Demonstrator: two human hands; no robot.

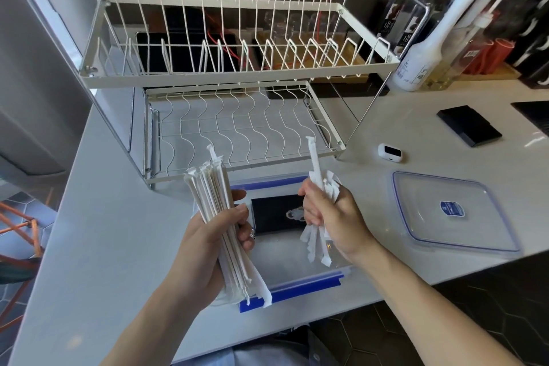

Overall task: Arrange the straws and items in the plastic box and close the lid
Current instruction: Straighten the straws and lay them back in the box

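Observation:
A clear plastic box with blue clips [297,287] sits on the white counter in front of me, and a black flat item [274,212] lies inside it. My left hand [205,244] grips a thick bundle of paper-wrapped straws [212,187], held upright over the box's left edge. My right hand [332,217] holds a smaller bunch of wrapped straws [316,166] above the box's middle. The clear lid [445,211], with a blue label, lies flat on the counter to the right, apart from the box.
A white wire two-tier dish rack [237,74] stands just behind the box. A small white case [389,152] and a black flat pad [469,125] lie at the right. Bottles [430,47] line the back right. The counter edge runs along the left and near side.

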